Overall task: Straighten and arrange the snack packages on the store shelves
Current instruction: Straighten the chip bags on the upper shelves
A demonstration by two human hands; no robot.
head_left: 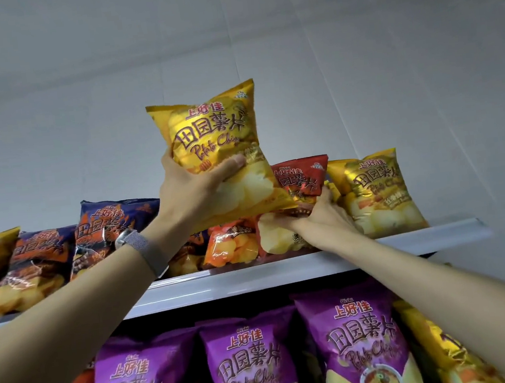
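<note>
Yellow chip bag (218,151) gripped aloft in our left hand (192,198), right hand (320,215) below it clasping red bag (301,179) on top shelf (254,273)

shop | shelves (254,273) stacked with chip bags (377,196) (several flavours)

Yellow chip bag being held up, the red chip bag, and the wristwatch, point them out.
yellow chip bag (213,132), head view, on its printed front.
red chip bag (301,176), head view, on its upper front.
wristwatch (127,237), head view, on its case.
</note>
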